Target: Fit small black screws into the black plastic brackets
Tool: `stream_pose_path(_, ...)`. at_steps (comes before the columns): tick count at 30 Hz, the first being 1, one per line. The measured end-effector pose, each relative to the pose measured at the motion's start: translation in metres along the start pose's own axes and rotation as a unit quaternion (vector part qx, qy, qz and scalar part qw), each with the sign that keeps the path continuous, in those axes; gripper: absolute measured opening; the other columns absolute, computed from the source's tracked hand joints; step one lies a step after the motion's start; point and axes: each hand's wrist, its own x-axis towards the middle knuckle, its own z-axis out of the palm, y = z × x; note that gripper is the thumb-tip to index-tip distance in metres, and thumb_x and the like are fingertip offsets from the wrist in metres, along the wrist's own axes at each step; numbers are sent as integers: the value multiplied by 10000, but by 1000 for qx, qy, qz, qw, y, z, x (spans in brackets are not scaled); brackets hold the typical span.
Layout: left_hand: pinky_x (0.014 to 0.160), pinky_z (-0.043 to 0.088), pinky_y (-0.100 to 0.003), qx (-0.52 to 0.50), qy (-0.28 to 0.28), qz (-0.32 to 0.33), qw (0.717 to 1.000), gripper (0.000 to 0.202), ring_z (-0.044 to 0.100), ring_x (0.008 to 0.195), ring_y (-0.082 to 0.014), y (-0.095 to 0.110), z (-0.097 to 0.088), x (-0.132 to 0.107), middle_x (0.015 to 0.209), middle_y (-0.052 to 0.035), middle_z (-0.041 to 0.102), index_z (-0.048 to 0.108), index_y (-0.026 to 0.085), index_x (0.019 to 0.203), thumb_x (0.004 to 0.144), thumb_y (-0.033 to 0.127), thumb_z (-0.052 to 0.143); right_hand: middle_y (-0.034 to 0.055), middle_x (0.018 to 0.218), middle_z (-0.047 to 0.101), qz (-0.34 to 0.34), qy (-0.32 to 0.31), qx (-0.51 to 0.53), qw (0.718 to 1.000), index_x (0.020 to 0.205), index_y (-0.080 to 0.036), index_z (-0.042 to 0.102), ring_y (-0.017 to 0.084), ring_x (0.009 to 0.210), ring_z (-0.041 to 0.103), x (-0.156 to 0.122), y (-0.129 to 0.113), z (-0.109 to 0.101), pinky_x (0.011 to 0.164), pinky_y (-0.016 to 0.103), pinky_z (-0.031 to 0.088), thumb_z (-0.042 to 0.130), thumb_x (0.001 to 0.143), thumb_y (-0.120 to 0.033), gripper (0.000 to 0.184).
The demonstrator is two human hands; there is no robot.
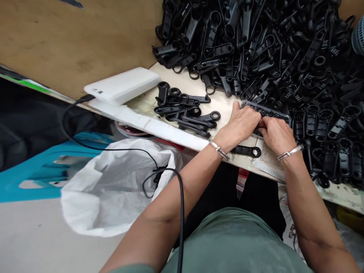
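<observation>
My left hand [240,125] rests palm down on the near left part of a shallow black tray [273,112] filled with small dark bits, its fingers curled onto the tray. My right hand [276,134] is beside it, fingers bent together over the tray's near edge; what they pinch is hidden. One black plastic lever arm [247,151] lies on the bench just under my left wrist. A small heap of the same black arms [186,110] sits to the left of my hands.
A big pile of black plastic arms [273,45] covers the back and right of the bench [218,100]. A white power bank [122,85] with a black cable [113,149] lies at the left end. A white plastic bag [113,185] hangs below the bench edge.
</observation>
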Motion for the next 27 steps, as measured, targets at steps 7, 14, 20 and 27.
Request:
stream_pose_path(7, 928, 339, -478, 23, 14, 7, 1000, 309, 597, 849, -245, -4, -6, -7, 710, -71, 630, 608, 143, 665, 821, -28, 404, 38, 841, 705, -31, 92, 232, 968, 896, -183, 706, 217, 834, 649, 3, 22, 7, 805, 342, 467, 589, 829, -145, 140)
stream_pose_path(14, 922, 409, -435, -126, 41, 7, 991, 210, 628, 947, -241, 0, -22, -15, 879, -52, 713, 718, 169, 835, 836, 56, 540, -8, 643, 618, 38, 64, 650, 756, 814, -161, 659, 122, 576, 568, -10, 23, 5, 469, 205, 426, 804, 622, -287, 271)
stream_pose_path(20, 754, 501, -247, -503, 136, -40, 852, 73, 669, 806, -150, 11, -14, -30, 847, -36, 737, 771, 168, 817, 775, 143, 717, -50, 630, 587, 35, 1, 769, 638, 809, -185, 593, 76, 547, 552, -20, 12, 5, 491, 158, 478, 916, 552, -375, 454)
stream_pose_path(27, 725, 497, -233, -551, 232, -50, 800, 44, 624, 755, -114, 19, -4, -45, 753, -8, 687, 753, 183, 729, 769, 168, 741, -60, 645, 611, 27, -16, 783, 621, 824, -199, 591, 86, 577, 599, -30, -1, 2, 536, 170, 527, 901, 585, -457, 468)
